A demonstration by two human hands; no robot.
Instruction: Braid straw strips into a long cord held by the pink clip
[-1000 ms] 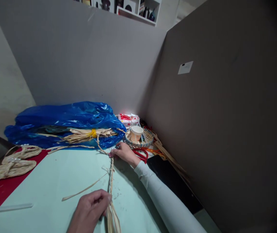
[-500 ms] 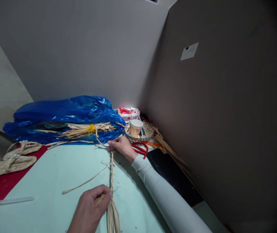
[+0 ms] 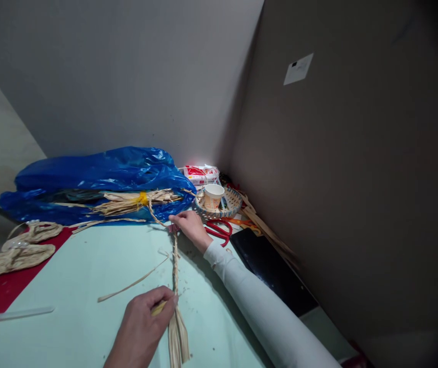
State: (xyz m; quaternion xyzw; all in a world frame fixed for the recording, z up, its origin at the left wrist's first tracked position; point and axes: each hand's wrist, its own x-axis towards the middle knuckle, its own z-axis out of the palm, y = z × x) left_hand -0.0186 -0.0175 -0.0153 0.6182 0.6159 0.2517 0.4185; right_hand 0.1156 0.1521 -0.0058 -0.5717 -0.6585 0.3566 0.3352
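A pale straw braid (image 3: 175,260) runs lengthwise over the light green table cover, its loose strands (image 3: 178,340) fanning out at the near end. My left hand (image 3: 145,317) pinches the braid just where the loose strands begin. Closed fingers of my right hand (image 3: 191,230) are at the braid's far end, beside a small pinkish piece (image 3: 173,228); what they grip is hidden. From that end a thin straw cord (image 3: 156,217) leads up to a straw bundle (image 3: 127,203) tied in yellow. One loose straw strip (image 3: 134,282) lies left of the braid.
A blue plastic bag (image 3: 99,168) lies along the back wall. On the right are a woven basket (image 3: 234,204) with a paper cup (image 3: 213,198), red-handled scissors (image 3: 224,234) and a black flat object (image 3: 272,271). Straw sandals (image 3: 19,258) and a yellow-handled tool (image 3: 15,315) sit left.
The whole view has shifted slightly, so things appear a little higher and further left. Both hands keep nearly the same places along the braid.
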